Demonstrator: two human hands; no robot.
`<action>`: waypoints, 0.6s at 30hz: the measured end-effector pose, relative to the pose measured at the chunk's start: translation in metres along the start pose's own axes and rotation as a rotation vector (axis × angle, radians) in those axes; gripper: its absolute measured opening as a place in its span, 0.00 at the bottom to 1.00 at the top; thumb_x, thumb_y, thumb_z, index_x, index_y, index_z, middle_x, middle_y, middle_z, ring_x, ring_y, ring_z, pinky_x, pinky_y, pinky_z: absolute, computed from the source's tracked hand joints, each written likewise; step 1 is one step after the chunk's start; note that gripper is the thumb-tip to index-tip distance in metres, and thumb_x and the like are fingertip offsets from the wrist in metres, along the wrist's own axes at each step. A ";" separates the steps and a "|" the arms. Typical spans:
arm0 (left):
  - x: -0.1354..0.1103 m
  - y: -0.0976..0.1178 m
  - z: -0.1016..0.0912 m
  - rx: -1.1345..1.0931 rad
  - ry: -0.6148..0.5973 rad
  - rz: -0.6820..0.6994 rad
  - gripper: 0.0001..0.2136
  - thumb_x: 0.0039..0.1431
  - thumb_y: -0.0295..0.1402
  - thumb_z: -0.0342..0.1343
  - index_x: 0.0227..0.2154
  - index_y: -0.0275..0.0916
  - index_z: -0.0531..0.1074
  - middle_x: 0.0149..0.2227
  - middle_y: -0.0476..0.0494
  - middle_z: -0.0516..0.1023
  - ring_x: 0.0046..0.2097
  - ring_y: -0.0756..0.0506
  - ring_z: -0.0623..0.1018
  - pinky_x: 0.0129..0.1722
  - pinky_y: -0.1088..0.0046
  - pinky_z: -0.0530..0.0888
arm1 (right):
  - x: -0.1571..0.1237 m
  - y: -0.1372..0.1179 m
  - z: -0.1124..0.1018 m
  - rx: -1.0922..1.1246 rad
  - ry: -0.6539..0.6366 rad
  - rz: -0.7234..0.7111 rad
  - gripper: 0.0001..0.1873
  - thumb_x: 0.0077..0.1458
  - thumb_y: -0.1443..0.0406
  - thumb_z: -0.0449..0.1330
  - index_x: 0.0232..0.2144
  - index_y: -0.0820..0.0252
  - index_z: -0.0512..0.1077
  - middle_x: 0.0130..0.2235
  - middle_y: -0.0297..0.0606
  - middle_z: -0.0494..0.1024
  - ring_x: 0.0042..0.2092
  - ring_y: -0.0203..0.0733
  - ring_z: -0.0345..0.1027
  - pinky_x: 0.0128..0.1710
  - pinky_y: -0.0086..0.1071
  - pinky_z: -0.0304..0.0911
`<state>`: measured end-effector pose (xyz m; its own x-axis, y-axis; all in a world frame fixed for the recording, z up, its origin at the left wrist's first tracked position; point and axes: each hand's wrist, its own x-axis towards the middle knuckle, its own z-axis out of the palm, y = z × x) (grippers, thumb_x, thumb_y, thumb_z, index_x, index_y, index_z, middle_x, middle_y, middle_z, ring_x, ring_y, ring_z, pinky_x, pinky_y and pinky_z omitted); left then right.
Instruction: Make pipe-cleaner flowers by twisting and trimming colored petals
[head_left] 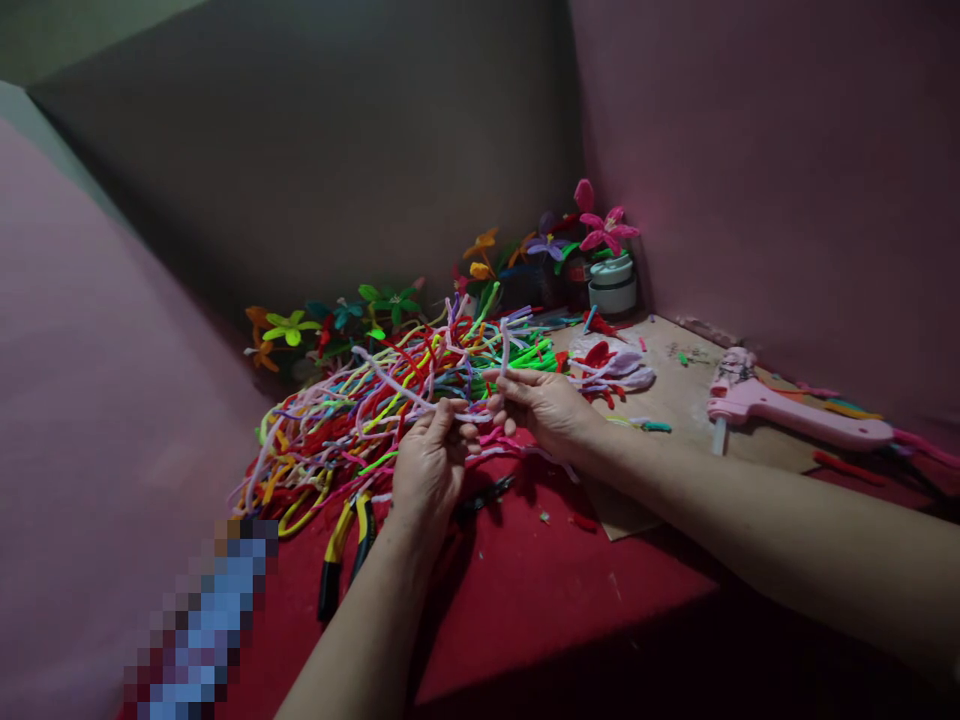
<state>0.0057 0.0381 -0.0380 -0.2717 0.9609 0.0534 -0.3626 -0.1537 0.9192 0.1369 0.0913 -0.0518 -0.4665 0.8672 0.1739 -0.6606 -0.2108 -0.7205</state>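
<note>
Item: lilac pipe cleaner [394,383], held above the far middle of the red cloth [570,590], just over the pile.
Left hand [431,465]: fingers curled in, the strand pinched between thumb and fingertips at its near end.
Right hand [544,405]: thumb and forefinger pressed together on the same lilac strand, one end of which is seen standing upright above the fingers.
Pile of pipe cleaners [337,420]: mixed colours, spread loosely towards the cloth's far left edge, directly beneath both hands.
Pliers [345,545]: yellow-and-black handles, laid at the pile's near edge, beside the left wrist.
Cardboard sheet [675,385]: laid at the far right corner.
Glue gun [787,410]: pink, laid on the cardboard, well apart from the hands.
Pipe-cleaner flowers [292,328]: ranged along the far edge.
White pot [613,283]: set in the far corner, a pink flower in it.
</note>
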 end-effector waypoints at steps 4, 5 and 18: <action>-0.005 0.006 0.003 0.046 -0.031 0.024 0.11 0.41 0.33 0.63 0.26 0.31 0.71 0.17 0.51 0.70 0.18 0.55 0.69 0.15 0.83 0.65 | -0.004 0.002 0.000 -0.135 -0.026 0.041 0.11 0.44 0.65 0.62 0.32 0.67 0.72 0.19 0.34 0.72 0.16 0.30 0.62 0.11 0.20 0.54; -0.006 0.007 0.004 0.061 -0.039 0.030 0.11 0.41 0.32 0.63 0.26 0.31 0.72 0.18 0.50 0.70 0.18 0.55 0.69 0.17 0.82 0.66 | -0.005 0.002 0.001 -0.176 -0.020 0.058 0.11 0.43 0.65 0.62 0.31 0.68 0.72 0.18 0.34 0.71 0.16 0.29 0.61 0.10 0.20 0.53; -0.010 0.002 0.003 0.256 -0.205 0.005 0.13 0.47 0.35 0.58 0.35 0.33 0.72 0.18 0.51 0.70 0.20 0.54 0.70 0.22 0.79 0.69 | -0.022 -0.009 0.019 -0.636 -0.072 0.064 0.12 0.47 0.65 0.56 0.18 0.68 0.70 0.12 0.29 0.64 0.13 0.24 0.49 0.12 0.21 0.44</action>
<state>0.0100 0.0285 -0.0353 -0.0784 0.9907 0.1115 -0.1187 -0.1203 0.9856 0.1419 0.0659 -0.0362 -0.5465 0.8246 0.1461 -0.1626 0.0666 -0.9844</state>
